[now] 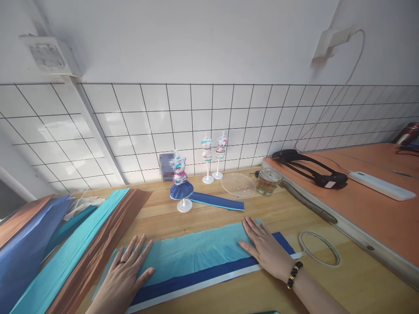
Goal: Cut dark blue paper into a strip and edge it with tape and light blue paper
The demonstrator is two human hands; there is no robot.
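Note:
A light teal strip of thin, paper-like sheet point(196, 250) lies across the table over a dark blue strip point(203, 274). Along the near edge of the blue runs a narrow white strip point(183, 291). My left hand point(127, 270) rests flat on the left end of the teal strip, fingers spread, a ring on one finger. On the right end lies my right hand point(265, 246), palm down with the fingers stretched out. A dark beaded bracelet point(294, 274) circles my right wrist. Neither hand grips anything.
A small dress form in a blue skirt point(181, 179) stands beyond the strips, beside a folded blue strip point(218, 201). Two more dress forms point(206, 152) stand near the wall. At right are a clear round plate point(238, 185), a glass point(269, 181) and a tape roll point(320, 248). Coloured sheets point(81, 244) lie left.

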